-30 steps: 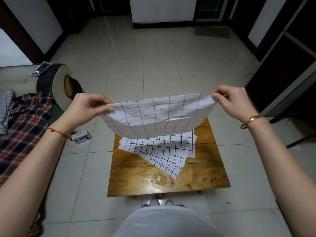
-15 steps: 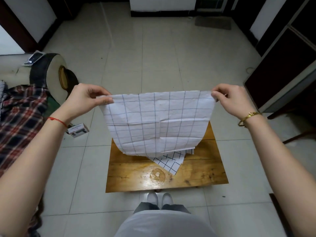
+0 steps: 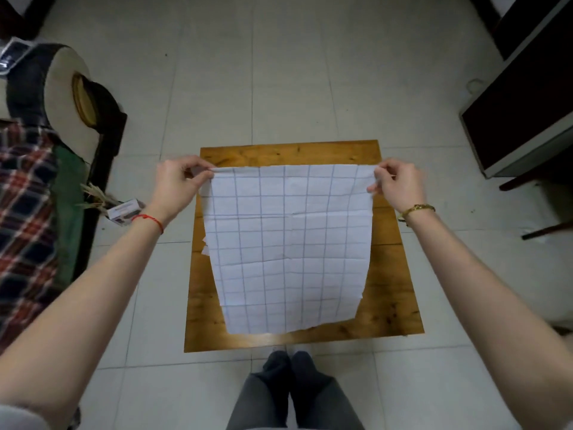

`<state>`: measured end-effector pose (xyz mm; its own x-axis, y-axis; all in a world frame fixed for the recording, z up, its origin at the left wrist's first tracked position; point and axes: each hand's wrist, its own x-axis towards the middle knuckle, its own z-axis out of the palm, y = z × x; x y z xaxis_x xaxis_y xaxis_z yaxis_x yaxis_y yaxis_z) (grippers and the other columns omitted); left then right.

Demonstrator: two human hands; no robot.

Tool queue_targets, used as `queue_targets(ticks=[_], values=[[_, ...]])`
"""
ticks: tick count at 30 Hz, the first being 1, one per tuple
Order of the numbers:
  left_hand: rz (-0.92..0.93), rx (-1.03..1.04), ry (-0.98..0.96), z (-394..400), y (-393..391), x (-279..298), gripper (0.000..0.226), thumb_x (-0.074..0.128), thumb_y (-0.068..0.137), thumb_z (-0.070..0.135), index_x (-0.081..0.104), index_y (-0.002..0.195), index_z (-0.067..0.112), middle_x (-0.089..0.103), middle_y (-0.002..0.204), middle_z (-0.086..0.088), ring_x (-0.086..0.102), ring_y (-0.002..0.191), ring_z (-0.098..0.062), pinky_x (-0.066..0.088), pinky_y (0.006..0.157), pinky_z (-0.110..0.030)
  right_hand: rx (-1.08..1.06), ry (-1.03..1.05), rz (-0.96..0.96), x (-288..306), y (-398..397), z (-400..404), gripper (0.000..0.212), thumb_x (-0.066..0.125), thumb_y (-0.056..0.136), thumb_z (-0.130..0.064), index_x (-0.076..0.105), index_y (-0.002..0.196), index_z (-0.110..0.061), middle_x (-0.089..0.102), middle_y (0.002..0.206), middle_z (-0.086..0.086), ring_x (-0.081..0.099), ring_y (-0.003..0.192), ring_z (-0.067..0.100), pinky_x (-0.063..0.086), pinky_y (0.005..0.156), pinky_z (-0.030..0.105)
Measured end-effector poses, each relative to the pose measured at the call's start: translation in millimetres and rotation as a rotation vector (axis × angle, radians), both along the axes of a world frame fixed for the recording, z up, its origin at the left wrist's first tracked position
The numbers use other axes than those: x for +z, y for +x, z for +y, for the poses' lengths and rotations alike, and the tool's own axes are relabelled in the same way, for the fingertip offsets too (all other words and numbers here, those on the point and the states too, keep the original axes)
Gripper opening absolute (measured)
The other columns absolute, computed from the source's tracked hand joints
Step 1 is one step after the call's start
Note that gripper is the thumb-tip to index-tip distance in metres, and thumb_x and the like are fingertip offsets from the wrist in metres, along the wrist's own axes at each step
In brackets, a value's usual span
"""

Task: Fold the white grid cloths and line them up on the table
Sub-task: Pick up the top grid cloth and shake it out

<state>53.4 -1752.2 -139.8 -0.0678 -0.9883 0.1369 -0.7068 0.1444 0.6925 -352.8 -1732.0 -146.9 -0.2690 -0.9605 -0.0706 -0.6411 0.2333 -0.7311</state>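
Observation:
A white grid cloth [image 3: 288, 243] hangs spread flat over the small wooden table [image 3: 393, 274]. My left hand [image 3: 178, 181] pinches its far left corner and my right hand [image 3: 395, 183] pinches its far right corner. The cloth's lower edge reaches almost to the table's near edge. A sliver of a second grid cloth [image 3: 205, 246] peeks out at the held cloth's left side; the rest of it is hidden underneath.
A sofa arm [image 3: 62, 97] and a plaid blanket [image 3: 24, 193] lie to the left, with a small box [image 3: 124, 211] on the floor beside them. Dark furniture [image 3: 527, 97] stands at the right. My legs [image 3: 291, 392] are just before the table's near edge.
The cloth has gone from billowing out ahead to hanging flat over the table, hiding the second cloth. My hands have come lower, and the view has tipped downward.

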Motion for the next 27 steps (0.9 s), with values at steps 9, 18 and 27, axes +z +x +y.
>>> queue_targets(ticks=[9,18,27], values=[[-0.010,0.026,0.098,-35.2,0.4,-68.8,0.011,0.066,0.087,0.014,0.074,0.094,0.012,0.068,0.092,0.001,0.056,0.084,-0.010,0.046,0.075,-0.026,-0.032,0.013,0.018,-61.4,6.2,-33.0,0.016,0.050,0.094,-0.013,0.064,0.087,-0.010,0.069,0.075,0.006,0.070,0.072,0.011,0.057,0.074,0.030],[-0.051,-0.026,0.173,-25.3,3.0,-94.6,0.011,0.067,0.088,0.017,0.074,0.096,0.014,0.069,0.092,0.003,0.058,0.083,-0.010,0.045,0.073,-0.016,-0.039,0.073,0.033,-93.4,6.6,-21.6,0.017,0.050,0.093,-0.014,0.064,0.082,-0.013,0.069,0.073,0.001,0.068,0.070,0.005,0.055,0.068,0.022],[-0.053,-0.092,0.382,24.4,6.3,-137.8,0.010,0.070,0.086,0.013,0.074,0.092,0.020,0.069,0.093,0.011,0.064,0.091,-0.010,0.049,0.081,-0.018,0.019,0.295,0.136,-124.8,11.5,25.4,0.012,0.056,0.091,-0.015,0.068,0.089,-0.017,0.064,0.077,0.000,0.054,0.061,0.003,0.039,0.046,0.006]])
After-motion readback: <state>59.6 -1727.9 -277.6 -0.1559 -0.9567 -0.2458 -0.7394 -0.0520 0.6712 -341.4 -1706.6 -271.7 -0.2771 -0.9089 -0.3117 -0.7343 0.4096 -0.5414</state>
